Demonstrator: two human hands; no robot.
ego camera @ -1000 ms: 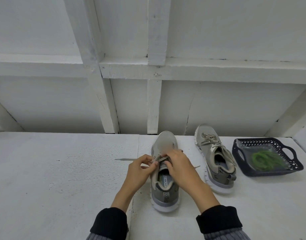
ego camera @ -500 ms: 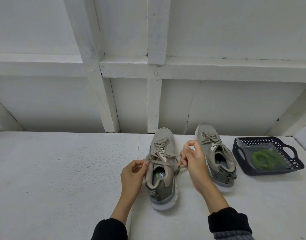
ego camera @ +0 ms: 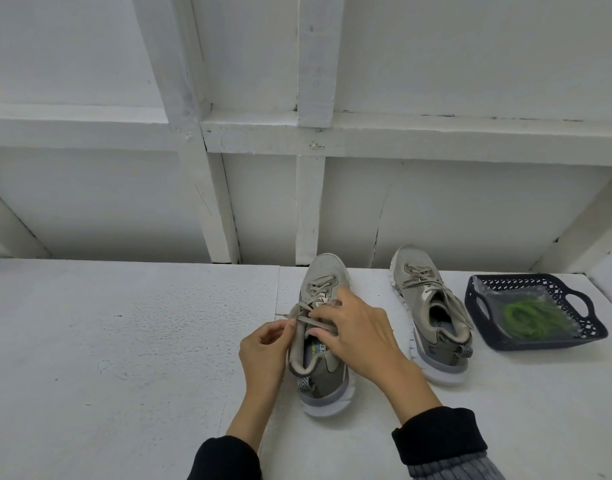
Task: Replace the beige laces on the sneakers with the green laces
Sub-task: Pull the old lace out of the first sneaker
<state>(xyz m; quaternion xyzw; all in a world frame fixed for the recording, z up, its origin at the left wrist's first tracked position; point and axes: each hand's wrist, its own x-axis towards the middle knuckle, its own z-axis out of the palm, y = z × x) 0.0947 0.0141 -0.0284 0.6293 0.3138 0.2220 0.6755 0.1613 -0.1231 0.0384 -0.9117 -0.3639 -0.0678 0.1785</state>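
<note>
The left hand (ego camera: pixel 263 344) pinches a beige lace (ego camera: pixel 309 322) with its fingers (ego camera: pixel 290 325) beside the near sneaker (ego camera: pixel 318 344), while the right hand (ego camera: pixel 358 332) curls its fingers (ego camera: pixel 327 311) into the lacing over the tongue. The second sneaker (ego camera: pixel 429 313) stands just right on the white desk (ego camera: pixel 124 341). The green laces (ego camera: pixel 533 318) lie in a dark basket (ego camera: pixel 477 327) farther right.

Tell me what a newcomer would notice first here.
First, the two hands at centre: the left hand pinches a beige lace while the right hand rests on the near sneaker. Next, the bright green laces in the dark basket at far right, beside the second sneaker.
</note>
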